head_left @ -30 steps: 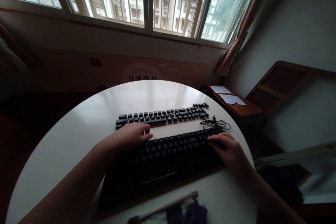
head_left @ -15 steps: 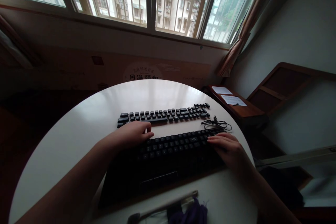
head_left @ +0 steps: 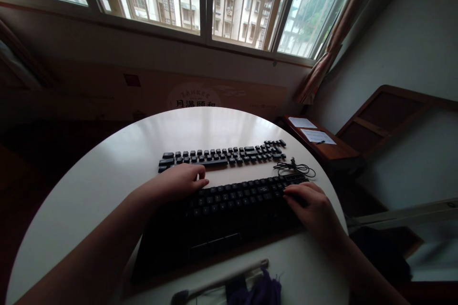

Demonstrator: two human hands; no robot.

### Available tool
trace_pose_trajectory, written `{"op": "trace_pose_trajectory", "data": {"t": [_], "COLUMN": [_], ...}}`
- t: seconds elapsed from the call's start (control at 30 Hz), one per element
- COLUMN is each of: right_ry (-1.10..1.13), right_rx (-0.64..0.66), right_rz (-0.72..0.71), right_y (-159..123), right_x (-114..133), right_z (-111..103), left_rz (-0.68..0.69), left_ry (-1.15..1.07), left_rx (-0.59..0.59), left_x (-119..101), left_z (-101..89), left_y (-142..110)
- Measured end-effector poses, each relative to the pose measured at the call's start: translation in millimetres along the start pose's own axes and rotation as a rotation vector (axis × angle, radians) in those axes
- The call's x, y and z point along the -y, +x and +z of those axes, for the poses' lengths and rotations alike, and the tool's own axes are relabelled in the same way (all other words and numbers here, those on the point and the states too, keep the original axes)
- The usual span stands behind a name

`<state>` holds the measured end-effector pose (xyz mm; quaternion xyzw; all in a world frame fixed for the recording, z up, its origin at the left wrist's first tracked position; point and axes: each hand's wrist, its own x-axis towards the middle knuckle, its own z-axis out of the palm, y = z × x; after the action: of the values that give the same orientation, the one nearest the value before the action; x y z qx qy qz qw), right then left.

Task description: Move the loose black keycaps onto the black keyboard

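Note:
A black keyboard (head_left: 229, 198) lies tilted across the round white table; keycaps fill its upper rows, while its dark lower part shows few details. My left hand (head_left: 184, 178) rests by the keyboard's far left corner, its fingers curled inward and partly hidden. At the keyboard's right side, my right hand (head_left: 311, 202) has thumb and fingertips drawn together over the keys; anything between them is too small to make out. Behind the keyboard, loose black keycaps (head_left: 248, 150) stand in rows on the table. A coiled black cable (head_left: 295, 168) lies near the keyboard's far right corner.
The white table (head_left: 89, 176) has a rounded far edge. Close to me lie a brush-like stick (head_left: 229, 279) and a purple cloth (head_left: 259, 290). On the right stands a wooden desk (head_left: 332, 151) with paper sheets (head_left: 318, 136) and a pen. A barred window is ahead.
The right hand's fingers have drawn closer into a pinch at the keys, with the thumb now showing. The left hand stays nearly in place; the view has shifted slightly.

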<state>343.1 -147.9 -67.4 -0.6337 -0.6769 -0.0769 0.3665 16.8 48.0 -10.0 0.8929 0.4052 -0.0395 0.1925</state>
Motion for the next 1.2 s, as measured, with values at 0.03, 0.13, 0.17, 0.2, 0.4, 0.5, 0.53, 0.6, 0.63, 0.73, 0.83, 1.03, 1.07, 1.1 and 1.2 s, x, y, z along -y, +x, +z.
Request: {"op": "trace_pose_trajectory", "data": {"t": [0.03, 0.13, 0.17, 0.2, 0.4, 0.5, 0.53, 0.6, 0.63, 0.73, 0.83, 1.03, 1.07, 1.1, 1.2], "right_ry": [0.021, 0.083, 0.095, 0.102, 0.085, 0.052, 0.041, 0.024, 0.016, -0.030, -0.116, -0.304, -0.320, -0.329, -0.339], "right_rx": [-0.011, -0.029, -0.025, -0.015, 0.052, 0.066, 0.065, 0.060, 0.056, 0.042, 0.051, 0.136, 0.138, 0.136, 0.118], "right_rz": [0.027, 0.111, 0.130, 0.140, 0.108, 0.090, 0.085, 0.074, 0.067, 0.024, -0.035, -0.113, -0.112, -0.111, -0.119], "right_y": [-0.7, -2.5, -2.9, -3.0, -1.1, -0.3, -0.3, -0.4, -0.5, -0.3, 1.3, 0.0, -1.8, -4.1, -11.5], "right_x": [0.1, -1.3, -2.0, -2.6, 0.3, 3.2, 3.8, 4.3, 4.2, 3.5, 4.7, 14.8, 15.6, 15.8, 13.4], "right_z": [-0.1, 0.0, 0.2, 0.4, 1.4, 1.3, 1.3, 1.4, 1.7, 2.6, 2.0, -5.6, -6.3, -6.6, -4.7], "left_rz": [-0.001, -0.002, -0.002, -0.002, -0.002, 0.003, 0.003, 0.001, 0.001, 0.003, 0.003, 0.017, 0.019, 0.019, 0.010], "left_ry": [0.000, 0.005, 0.008, 0.011, 0.011, 0.011, 0.013, 0.015, 0.015, 0.011, 0.008, -0.005, -0.005, -0.005, -0.009], "left_rx": [0.002, 0.002, 0.000, -0.002, 0.002, 0.001, 0.000, -0.001, -0.003, -0.002, -0.005, -0.015, -0.018, -0.021, -0.012], "left_x": [-0.1, -0.7, -1.1, -1.5, -1.3, -0.3, -0.2, -0.5, -0.8, -1.3, -0.3, 4.5, 4.9, 5.1, 4.5], "left_z": [0.0, -0.4, -0.7, -0.9, -0.9, -0.1, 0.0, -0.3, -0.6, -1.1, -0.2, 4.0, 4.4, 4.6, 4.1], "left_y": [-0.1, -0.7, -1.0, -1.2, -0.9, -0.3, -0.4, -1.0, -1.4, -2.1, -1.5, 1.4, 1.5, 1.5, 0.6]}}
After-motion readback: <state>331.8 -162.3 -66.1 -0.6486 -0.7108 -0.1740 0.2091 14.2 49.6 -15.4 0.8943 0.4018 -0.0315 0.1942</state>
